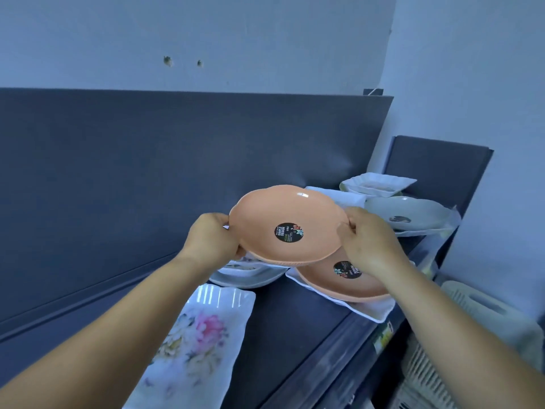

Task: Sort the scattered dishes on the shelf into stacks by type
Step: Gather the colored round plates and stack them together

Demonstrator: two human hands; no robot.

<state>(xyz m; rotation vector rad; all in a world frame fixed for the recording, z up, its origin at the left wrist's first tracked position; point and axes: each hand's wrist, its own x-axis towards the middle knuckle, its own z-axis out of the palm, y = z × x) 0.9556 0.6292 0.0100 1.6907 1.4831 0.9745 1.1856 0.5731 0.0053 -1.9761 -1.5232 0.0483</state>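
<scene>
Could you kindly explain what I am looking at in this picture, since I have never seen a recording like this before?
There is no machine here: a person wears a wide-angle camera on the head, so this single picture looks forward and down along both forearms. The left hand and the right hand each grip one edge of an orange plate with a round dark sticker, holding it above a dark shelf. Just below it, a second orange plate with the same kind of sticker rests on a white square dish. A floral rectangular platter lies nearest the camera, a greyish plate sits under the left hand, and more pale dishes wait at the far end.
</scene>
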